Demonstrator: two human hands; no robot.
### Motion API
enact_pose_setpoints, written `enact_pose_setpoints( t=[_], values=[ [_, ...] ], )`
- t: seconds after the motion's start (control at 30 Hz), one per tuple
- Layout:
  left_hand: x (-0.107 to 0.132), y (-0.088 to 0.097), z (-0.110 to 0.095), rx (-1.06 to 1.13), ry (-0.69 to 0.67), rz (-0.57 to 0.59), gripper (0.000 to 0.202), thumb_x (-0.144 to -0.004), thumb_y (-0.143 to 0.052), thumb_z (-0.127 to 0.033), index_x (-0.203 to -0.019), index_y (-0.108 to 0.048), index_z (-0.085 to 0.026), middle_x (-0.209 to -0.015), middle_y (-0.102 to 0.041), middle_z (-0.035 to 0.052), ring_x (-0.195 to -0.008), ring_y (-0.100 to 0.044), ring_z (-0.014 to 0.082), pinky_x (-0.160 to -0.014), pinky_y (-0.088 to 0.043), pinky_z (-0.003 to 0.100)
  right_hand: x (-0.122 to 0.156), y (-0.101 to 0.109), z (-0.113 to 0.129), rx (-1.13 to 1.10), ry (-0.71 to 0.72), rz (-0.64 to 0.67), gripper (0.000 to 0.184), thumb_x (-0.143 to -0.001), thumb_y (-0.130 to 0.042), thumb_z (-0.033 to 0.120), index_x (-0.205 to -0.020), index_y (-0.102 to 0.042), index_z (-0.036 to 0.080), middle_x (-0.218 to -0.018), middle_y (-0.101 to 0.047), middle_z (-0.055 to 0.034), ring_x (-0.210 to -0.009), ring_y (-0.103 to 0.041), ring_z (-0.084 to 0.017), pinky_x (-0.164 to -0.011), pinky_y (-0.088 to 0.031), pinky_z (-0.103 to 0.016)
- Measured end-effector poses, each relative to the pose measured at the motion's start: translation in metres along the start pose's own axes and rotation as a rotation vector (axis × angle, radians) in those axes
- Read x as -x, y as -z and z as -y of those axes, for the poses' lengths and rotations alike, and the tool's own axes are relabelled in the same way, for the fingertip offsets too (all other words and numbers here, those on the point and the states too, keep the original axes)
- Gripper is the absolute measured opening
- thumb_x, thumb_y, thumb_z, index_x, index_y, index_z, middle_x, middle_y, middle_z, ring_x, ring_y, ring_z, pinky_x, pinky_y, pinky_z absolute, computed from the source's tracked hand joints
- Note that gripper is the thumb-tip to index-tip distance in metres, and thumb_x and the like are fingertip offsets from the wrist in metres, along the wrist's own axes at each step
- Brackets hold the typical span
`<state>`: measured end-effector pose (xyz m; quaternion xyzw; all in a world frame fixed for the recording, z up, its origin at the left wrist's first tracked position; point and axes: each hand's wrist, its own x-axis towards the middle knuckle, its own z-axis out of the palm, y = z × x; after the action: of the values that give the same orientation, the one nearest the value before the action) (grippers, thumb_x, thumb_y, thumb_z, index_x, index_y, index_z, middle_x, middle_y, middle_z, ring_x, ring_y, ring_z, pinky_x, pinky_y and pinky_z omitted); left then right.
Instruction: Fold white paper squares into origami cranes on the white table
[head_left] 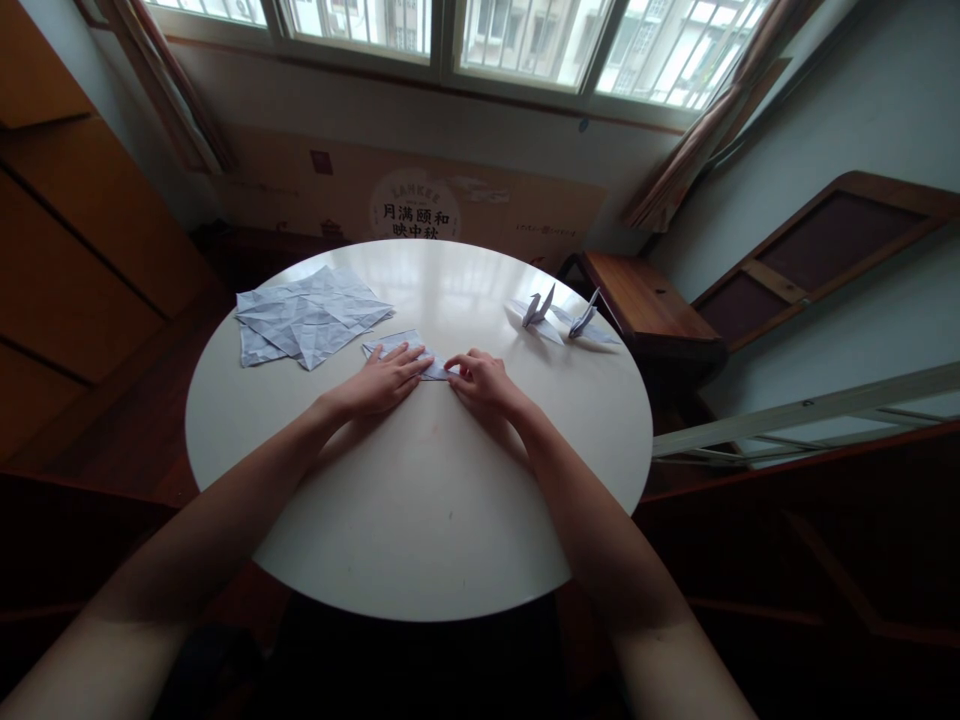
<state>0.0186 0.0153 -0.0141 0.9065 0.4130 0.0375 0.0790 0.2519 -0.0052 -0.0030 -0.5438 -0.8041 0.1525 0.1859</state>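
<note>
A folded piece of pale paper [402, 340] lies flat near the middle of the round white table [442, 520]. My left hand [384, 382] rests on it, palm down, with fingers stretched out, covering much of its near side. At the paper's right corner, the curled thumb and fingers of my right hand [481, 378] pinch the tip. Left of my hands is a loose pile of creased paper sheets [319, 312]. Toward the right rim stand two folded paper cranes, a nearer-in crane [535, 314] and an outer crane [582, 322].
Behind the table runs a wall with a printed cardboard panel [487, 205] under barred windows. A wooden stool or side table [645, 295] stands beyond the right rim. Wooden cabinets [90, 230] are at the left, and a wooden frame leans at the right wall.
</note>
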Motion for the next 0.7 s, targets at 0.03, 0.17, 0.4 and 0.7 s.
enact_pose_setpoints(
  t=[0.03,0.17,0.4,0.7],
  values=[
    [-0.0001,-0.0003,0.0004,0.0,-0.002,-0.001,0.05,-0.105,-0.023,-0.038,-0.153,-0.031,-0.029,-0.161,-0.026,0.0065,-0.149,-0.019,0.0306,-0.116,-0.012,0.063,0.0001,0.0002,0.0002,0.001,-0.001,0.002,0.023,-0.089,-0.06,0.03,-0.109,-0.07,0.026,-0.09,-0.061,-0.0034,-0.09,-0.056,-0.019,-0.089,-0.034,-0.035],
    [-0.0001,-0.0009,0.0009,-0.002,-0.007,-0.007,0.05,-0.105,-0.024,-0.038,-0.154,-0.03,-0.029,-0.161,-0.026,0.0066,-0.149,-0.019,0.0302,-0.116,-0.012,0.062,0.0003,-0.0001,0.0003,0.002,-0.001,0.0,0.023,-0.089,-0.06,0.03,-0.109,-0.07,0.026,-0.09,-0.061,-0.0032,-0.09,-0.056,-0.019,-0.089,-0.034,-0.035],
    [-0.0001,0.0009,-0.0011,0.004,-0.003,-0.004,0.05,-0.104,-0.025,-0.037,-0.154,-0.029,-0.03,-0.161,-0.027,0.0065,-0.149,-0.02,0.0301,-0.116,-0.012,0.062,0.0004,0.0003,0.0006,0.001,-0.001,0.002,0.022,-0.09,-0.06,0.03,-0.108,-0.07,0.025,-0.09,-0.061,-0.0033,-0.09,-0.056,-0.019,-0.089,-0.034,-0.035],
    [0.0003,0.0013,-0.0013,0.004,0.002,0.0,0.05,-0.104,-0.025,-0.038,-0.154,-0.03,-0.03,-0.161,-0.027,0.0069,-0.149,-0.02,0.0299,-0.117,-0.011,0.061,0.0004,-0.0006,-0.001,-0.004,0.006,-0.005,0.023,-0.09,-0.059,0.031,-0.109,-0.07,0.026,-0.09,-0.06,-0.0032,-0.09,-0.056,-0.019,-0.088,-0.034,-0.035]
  ],
)
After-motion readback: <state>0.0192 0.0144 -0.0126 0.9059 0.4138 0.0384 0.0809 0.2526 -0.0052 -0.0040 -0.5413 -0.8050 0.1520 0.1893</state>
